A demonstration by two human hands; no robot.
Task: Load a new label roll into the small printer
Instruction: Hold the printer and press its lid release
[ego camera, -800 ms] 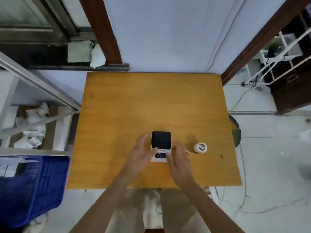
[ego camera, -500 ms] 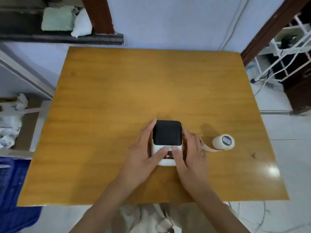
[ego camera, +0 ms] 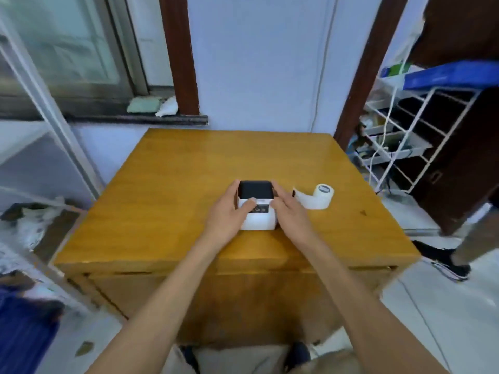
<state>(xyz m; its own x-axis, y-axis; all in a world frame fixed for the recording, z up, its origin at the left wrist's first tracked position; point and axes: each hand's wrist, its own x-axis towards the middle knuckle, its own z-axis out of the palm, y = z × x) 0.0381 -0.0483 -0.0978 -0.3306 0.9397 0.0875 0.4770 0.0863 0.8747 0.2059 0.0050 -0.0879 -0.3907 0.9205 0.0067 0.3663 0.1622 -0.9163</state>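
A small white printer [ego camera: 258, 220] with a black lid sits near the middle of the wooden table [ego camera: 172, 184]; the lid lies down flat. My left hand [ego camera: 229, 211] grips its left side, thumb resting on the front panel. My right hand [ego camera: 290, 211] holds its right side, fingers along the lid's edge. A white label roll [ego camera: 320, 198] lies on its side on the table just right of the printer, a strip of it unrolled toward my right hand.
A white wire rack [ego camera: 405, 136] with clutter stands to the right of the table, a dark cabinet behind it. A metal shelf frame [ego camera: 54, 125] and a blue crate [ego camera: 24, 327] stand on the left. A person's foot in a dark shoe [ego camera: 445, 263] is on the floor at right.
The view has tilted up and pulled back, so more of the room shows. Both hands stay on the printer's sides; the left thumb still rests on the front panel. The roll has not moved.
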